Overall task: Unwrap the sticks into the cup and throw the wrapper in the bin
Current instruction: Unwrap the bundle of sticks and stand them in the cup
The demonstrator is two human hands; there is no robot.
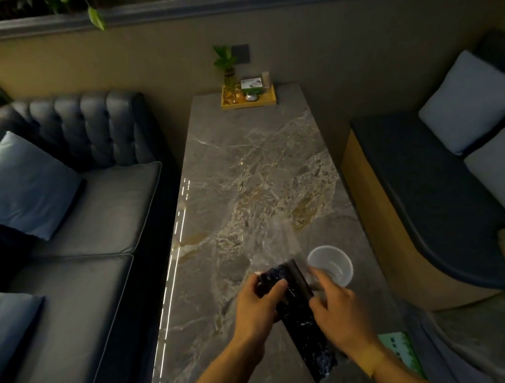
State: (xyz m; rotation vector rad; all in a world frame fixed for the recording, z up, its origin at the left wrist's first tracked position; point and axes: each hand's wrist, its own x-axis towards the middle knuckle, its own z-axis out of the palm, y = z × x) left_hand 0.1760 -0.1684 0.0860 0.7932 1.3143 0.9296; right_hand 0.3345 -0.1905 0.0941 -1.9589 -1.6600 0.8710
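We see a dark bundle of sticks (300,316) in a clear crinkled wrapper (276,241), held above the near tabletop (242,167). Left hand (256,305) curls around its upper end; right hand (336,309) pinches its right edge. A translucent cup (331,265) stands just right of the bundle. Far end: a yellow tray (248,100) with a small plant (226,61). Dim room, sofa (77,208) to our left, cushioned bench (430,189) to our right.

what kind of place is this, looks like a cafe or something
Probably a cafe or restaurant booth, though a lounge is possible. A long marble table runs between a tufted dark sofa and a cushioned bench, and a small yellow tray with a plant and a small box sits at its far end.
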